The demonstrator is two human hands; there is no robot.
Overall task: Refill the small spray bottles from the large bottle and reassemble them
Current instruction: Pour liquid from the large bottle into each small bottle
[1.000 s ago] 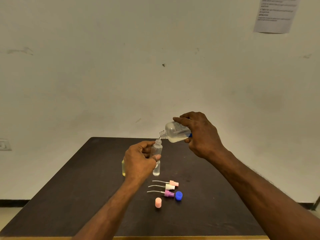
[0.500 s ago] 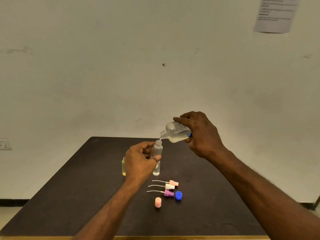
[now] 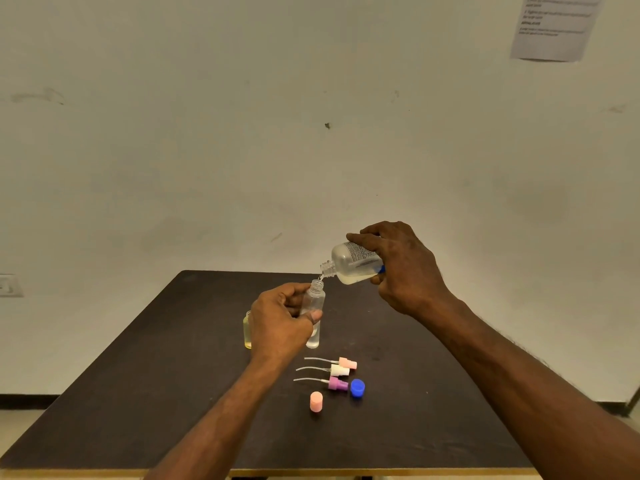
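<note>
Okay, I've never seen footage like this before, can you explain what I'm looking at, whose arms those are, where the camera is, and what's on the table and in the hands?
There is no machine here: the arms belong to a person wearing a camera on the head, which looks forward and down.

The left hand grips a small clear bottle, open at the top. The right hand holds the large bottle tilted, its neck just above the small one's mouth, as if pouring.

On the dark table lie three spray tops with thin tubes: pink, white and purple. Beside them sit a blue cap and a pink cap. A bottle of yellowish liquid stands behind the left hand.
</note>
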